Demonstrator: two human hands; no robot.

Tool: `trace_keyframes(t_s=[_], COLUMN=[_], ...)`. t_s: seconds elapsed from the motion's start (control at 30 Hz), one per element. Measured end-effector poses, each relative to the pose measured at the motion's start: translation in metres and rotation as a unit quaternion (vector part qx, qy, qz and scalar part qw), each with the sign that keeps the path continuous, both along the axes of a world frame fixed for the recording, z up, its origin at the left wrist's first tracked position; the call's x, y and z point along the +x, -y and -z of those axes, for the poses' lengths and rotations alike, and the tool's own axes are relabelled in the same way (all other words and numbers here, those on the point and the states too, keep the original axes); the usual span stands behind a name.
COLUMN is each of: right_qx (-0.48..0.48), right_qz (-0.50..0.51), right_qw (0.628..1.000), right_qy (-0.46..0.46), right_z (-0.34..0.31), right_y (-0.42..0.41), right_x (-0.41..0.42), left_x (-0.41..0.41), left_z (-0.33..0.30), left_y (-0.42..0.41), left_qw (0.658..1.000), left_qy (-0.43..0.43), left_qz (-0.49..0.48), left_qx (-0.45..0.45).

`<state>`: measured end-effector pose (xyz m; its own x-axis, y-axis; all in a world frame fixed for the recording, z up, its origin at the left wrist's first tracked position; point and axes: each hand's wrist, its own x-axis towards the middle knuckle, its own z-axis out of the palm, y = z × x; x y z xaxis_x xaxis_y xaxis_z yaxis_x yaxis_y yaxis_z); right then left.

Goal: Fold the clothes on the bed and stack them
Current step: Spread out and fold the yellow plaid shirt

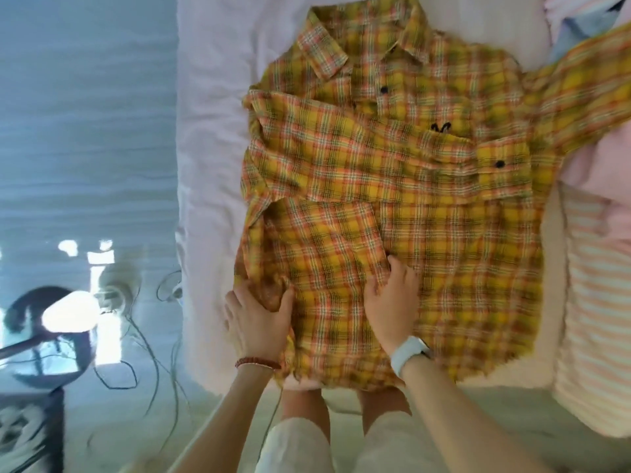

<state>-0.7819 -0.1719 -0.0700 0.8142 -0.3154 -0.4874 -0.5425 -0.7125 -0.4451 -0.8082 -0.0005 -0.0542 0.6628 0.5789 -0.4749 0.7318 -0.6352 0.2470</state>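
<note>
Nearest, at six o'clock, the left hand (258, 317) pinched the bunched left hem corner of the yellow, orange-checked cotton shirt (426, 213), thumb curled into the fold, seemingly to keep the turned-in side panel from springing back. Just beside it, toward five o'clock, the right hand (392, 302) lay flat with relaxed fingers on the panel's edge, holding nothing, apparently smoothing the crease. The shirt lay front up across the pale pink bed sheet (211, 158), collar at twelve o'clock; its left sleeve was folded across the chest, while the right sleeve (580, 83) stretched toward two o'clock, not yet folded. A pink-and-white striped cloth (594, 302) lay at three o'clock. No container was visible.
</note>
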Motion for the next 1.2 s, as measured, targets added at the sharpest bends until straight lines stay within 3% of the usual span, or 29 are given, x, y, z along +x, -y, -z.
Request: trace_keyframes(t_s=[0.1,0.23,0.37,0.5,0.57,0.67,0.73,0.8,0.83,0.9,0.97,1.03,1.1,1.2], right_qx=[0.017,0.125,0.188,0.202,0.160,0.035,-0.033,-0.089,-0.105,-0.089,-0.041,0.014,0.064,0.072], right_qz=[0.041,-0.001,-0.056,-0.081,-0.098,-0.132,-0.155,-0.263,-0.337,-0.461,-0.482,-0.435,-0.347,-0.247], right_qw=[0.996,0.988,0.981,0.976,0.982,0.985,0.986,0.959,0.934,0.882,0.855,0.874,0.920,0.961], right_qy=[-0.072,-0.093,0.000,0.022,-0.031,-0.102,-0.050,0.056,0.062,-0.048,-0.188,-0.215,-0.170,-0.103], right_z=[0.004,0.009,-0.015,-0.022,-0.010,0.002,0.001,0.001,0.001,0.002,0.004,-0.006,-0.022,-0.045], right_y=[0.014,0.031,0.026,0.011,0.006,0.000,-0.003,-0.005,-0.005,-0.005,0.001,0.007,0.018,0.053], right_x=[-0.031,-0.039,-0.052,-0.080,-0.093,-0.104,-0.109,-0.111,-0.109,-0.102,-0.091,-0.076,-0.061,-0.036], left_x=[-0.018,-0.029,-0.041,-0.046,-0.051,-0.060,-0.067,-0.071,-0.071,-0.069,-0.064,-0.052,-0.028,0.016], left_z=[0.008,0.002,-0.019,-0.033,-0.022,-0.004,0.004,0.009,0.011,0.018,0.028,0.027,0.013,-0.012], left_y=[0.004,-0.014,-0.049,-0.083,-0.092,-0.091,-0.080,-0.060,-0.049,-0.031,-0.021,-0.011,0.002,0.029], left_qw=[0.987,0.947,0.909,0.903,0.940,0.985,0.987,0.973,0.954,0.926,0.918,0.913,0.928,0.932], left_qy=[-0.051,0.040,0.092,-0.006,-0.062,-0.167,-0.109,0.022,0.054,-0.015,-0.171,-0.240,-0.210,-0.154], left_qz=[-0.134,-0.241,-0.262,-0.227,-0.159,-0.022,0.086,0.213,0.284,0.375,0.352,0.318,0.306,0.327], left_qx=[-0.073,-0.208,-0.312,-0.366,-0.294,-0.038,0.080,0.091,0.085,0.030,-0.064,-0.083,-0.047,-0.015])
